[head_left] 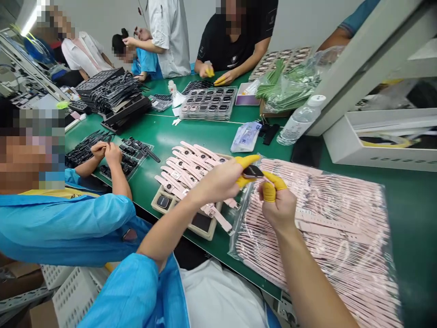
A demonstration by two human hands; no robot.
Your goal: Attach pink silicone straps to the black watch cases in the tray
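Observation:
In front of me a smartwatch (252, 171) with a dark square face is held between both hands. My left hand (227, 180), with yellow finger covers, grips it from the left. My right hand (280, 200), also in yellow finger covers, pinches its right edge, where a bit of pink shows; whether that is strap cannot be told. Under my right hand lies a clear bag (341, 223) packed with rows of pink watch straps. Left of it, a beige tray (211, 230) bears several pink-strapped watches (184, 171), some lying face down.
A clear plastic bottle (300, 120) stands at the back right beside a white bin (382, 141). Stacked clear trays of watches (208, 102) sit across the green table (153, 136). Co-workers sit left and opposite; black straps (109, 91) are heaped back left.

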